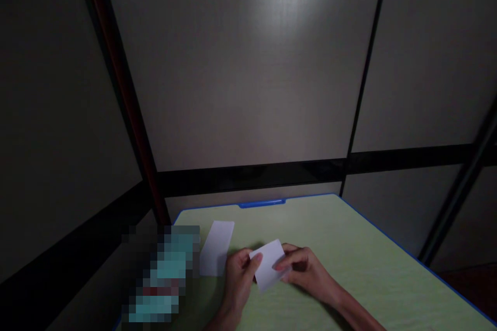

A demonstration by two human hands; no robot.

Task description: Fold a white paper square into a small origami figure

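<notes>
A small white piece of paper (267,265) is held up over the table between my two hands. My left hand (241,274) grips its left edge, thumb on top and the other fingers curled behind. My right hand (306,269) is closed at the paper's right edge, with fingertips on its face and the thumb lower down. Beside my left hand, a longer white sheet of paper (216,248) lies flat on the table, its lower right corner near the wrist.
The light green table (373,274) has a blue rim and a blue handle (262,203) on its far edge. A blurred-out teal object (166,269) is at the left edge. Grey panels (252,88) with black bands stand close behind the table.
</notes>
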